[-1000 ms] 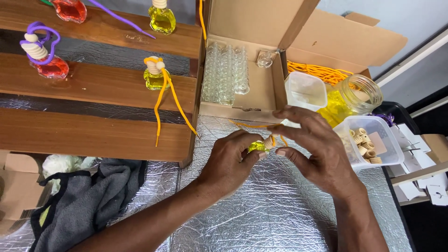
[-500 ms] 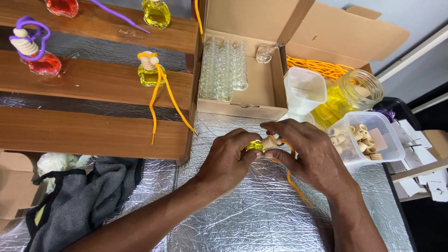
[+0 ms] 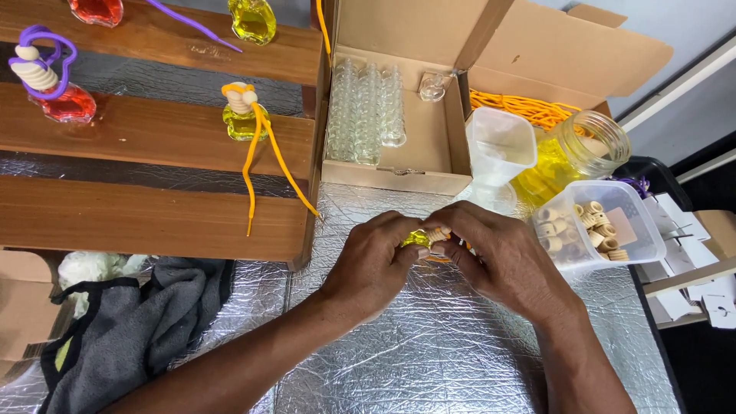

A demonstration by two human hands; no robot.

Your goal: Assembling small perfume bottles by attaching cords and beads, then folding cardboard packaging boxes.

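Note:
Both of my hands meet over the silver foil work surface (image 3: 429, 360). My left hand (image 3: 373, 261) grips a small glass bottle of yellow liquid (image 3: 415, 239) from the left. My right hand (image 3: 502, 261) closes over the bottle's wooden cap (image 3: 438, 233) and an orange cord from the right. Most of the bottle is hidden by my fingers.
Wooden stepped shelves (image 3: 146, 130) at the left carry filled bottles: a yellow one with orange cord (image 3: 244, 119) and a red one with purple cord (image 3: 57, 96). An open cardboard box (image 3: 399, 115) holds empty glass bottles. A funnel (image 3: 498, 146), a jar of yellow liquid (image 3: 575, 153), a tub of wooden caps (image 3: 594, 226) and grey cloth (image 3: 130, 330) lie around.
My hands have drawn closer together around the bottle and moved slightly down toward me. The loose orange cord seen trailing below my right hand is now tucked under my fingers.

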